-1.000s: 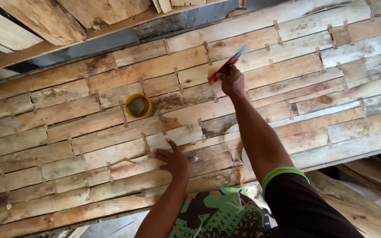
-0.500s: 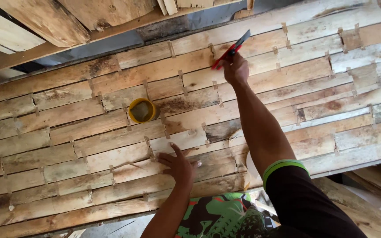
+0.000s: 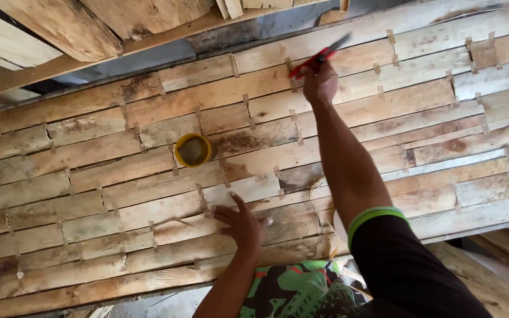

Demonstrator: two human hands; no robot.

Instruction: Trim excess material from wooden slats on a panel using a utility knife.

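A wide panel of thin wooden strips (image 3: 89,194) joined side by side fills the view. My right hand (image 3: 320,82) is stretched to the panel's far edge and grips a red-handled tool (image 3: 319,56) whose tip rests on a strip. My left hand (image 3: 244,222) presses flat on the near strips with its fingers spread and holds nothing. A small yellow-rimmed round tin (image 3: 193,150) sits on the panel, left of my right arm.
Thick planks (image 3: 60,26) and a beam lie beyond the panel's far edge. More boards (image 3: 502,265) lie at the lower right. Green patterned cloth (image 3: 296,291) covers my legs at the bottom.
My right hand with the red-handled tool has reached farther toward the panel's far edge. My left hand has stayed pressed on the strips.
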